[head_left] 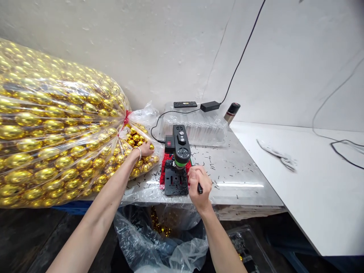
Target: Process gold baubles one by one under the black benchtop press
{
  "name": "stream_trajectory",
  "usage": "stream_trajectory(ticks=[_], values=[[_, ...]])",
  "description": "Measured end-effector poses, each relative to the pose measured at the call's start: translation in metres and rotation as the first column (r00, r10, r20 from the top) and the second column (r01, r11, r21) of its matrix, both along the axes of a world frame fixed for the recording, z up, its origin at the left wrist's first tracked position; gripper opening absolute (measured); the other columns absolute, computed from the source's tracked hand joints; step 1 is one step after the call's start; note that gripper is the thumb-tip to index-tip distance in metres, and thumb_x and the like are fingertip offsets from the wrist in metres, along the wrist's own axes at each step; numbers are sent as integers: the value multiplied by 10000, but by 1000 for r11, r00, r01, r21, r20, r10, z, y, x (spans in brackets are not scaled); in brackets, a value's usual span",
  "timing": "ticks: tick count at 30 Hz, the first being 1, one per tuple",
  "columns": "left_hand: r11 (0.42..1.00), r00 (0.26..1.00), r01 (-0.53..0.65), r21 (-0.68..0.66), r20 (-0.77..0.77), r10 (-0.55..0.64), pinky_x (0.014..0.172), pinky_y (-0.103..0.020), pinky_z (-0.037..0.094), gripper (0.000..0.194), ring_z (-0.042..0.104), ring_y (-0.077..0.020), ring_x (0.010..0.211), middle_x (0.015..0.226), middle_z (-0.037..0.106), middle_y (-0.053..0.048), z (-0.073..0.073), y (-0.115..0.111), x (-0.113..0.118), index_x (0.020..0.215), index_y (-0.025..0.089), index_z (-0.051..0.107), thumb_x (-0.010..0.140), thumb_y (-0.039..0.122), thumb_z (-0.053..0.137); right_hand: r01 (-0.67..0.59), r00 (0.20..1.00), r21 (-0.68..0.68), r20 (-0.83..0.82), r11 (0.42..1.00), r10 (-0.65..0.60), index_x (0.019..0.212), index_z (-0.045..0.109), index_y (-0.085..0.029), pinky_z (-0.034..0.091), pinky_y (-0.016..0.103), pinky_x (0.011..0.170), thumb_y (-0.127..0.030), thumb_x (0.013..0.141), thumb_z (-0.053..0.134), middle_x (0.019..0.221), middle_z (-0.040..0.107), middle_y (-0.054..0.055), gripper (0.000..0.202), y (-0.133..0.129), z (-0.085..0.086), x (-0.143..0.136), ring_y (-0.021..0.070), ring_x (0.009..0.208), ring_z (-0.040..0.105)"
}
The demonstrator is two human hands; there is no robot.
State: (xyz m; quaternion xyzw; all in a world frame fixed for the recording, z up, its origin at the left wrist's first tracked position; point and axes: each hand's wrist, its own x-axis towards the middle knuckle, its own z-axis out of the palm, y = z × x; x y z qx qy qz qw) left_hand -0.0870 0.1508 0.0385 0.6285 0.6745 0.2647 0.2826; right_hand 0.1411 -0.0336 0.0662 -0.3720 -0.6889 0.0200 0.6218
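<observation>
Forearms [93, 220] enter low, one either side of a clear bag [182, 261]. Bag: thin, limp film, mouth loose at the table edge; gold balls [165, 230] inside, count hidden. Lower right, a clear box [265, 258] with dark bits and a touch of gold.

Right hand [200, 185]: fist closed round the black grip of a lever [200, 189]. Looks stiff and firm; end grip is the sensible hold. Lever belongs to a machine [182, 142], black, green ring at its head, base plate [176, 187] below. Red mat [163, 172] under and beside the plate, strewn with black bits [212, 165]; more on the metal table [233, 163].

Left hand [144, 149]: at the open end of the sack, fingers part-curled, one ball [151, 146] at the fingertips. Pinched or merely touched, cannot tell. Ball probably light, hard-skinned, slick, apt to roll; likely dents if squeezed. Best taken round its widest part with finger pads.

Sack [42, 151]: big, clear, packed with such balls; red tie [126, 117] at the neck, loose balls beyond it. Bulk surely awkward, film slippery.

Behind the machine, clear trays [196, 131], stacked, contents unclear; power brick [210, 106] on top. Bottle [233, 110] leans farther back.
</observation>
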Motion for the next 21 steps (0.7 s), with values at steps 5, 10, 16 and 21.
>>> stream_trajectory(ticks=[5,10,16,21], values=[[999,963,-42,-27,264,48,665,-274,503,254,614,-179,720,713,615,-2,20,-17,-6,862,165,582,656,253,700,-25,1000,-6,11,1000,26,667,402,-206,378,260,594,-56,877,389,636,459,-5,259,0,1,1,124,662,475],[985,547,-138,-102,822,162,597,-167,490,318,580,-67,626,779,632,24,42,-60,-14,985,189,601,686,141,694,-6,1000,3,11,1000,6,669,428,-203,383,265,582,-68,876,383,650,480,3,252,0,1,2,129,656,478],[945,206,-59,-321,923,326,510,-166,501,123,623,-103,653,852,689,-70,37,-128,5,929,124,648,845,191,587,-22,1000,-5,12,1000,22,672,439,-202,394,275,590,-63,876,388,642,477,1,251,0,1,2,136,671,499],[891,117,68,-449,890,440,511,-174,516,148,674,-134,703,872,703,-74,13,-156,32,960,129,647,839,135,563,-12,999,4,30,1000,12,679,437,-200,392,270,586,-53,875,392,649,480,3,249,-1,2,2,130,674,503]])
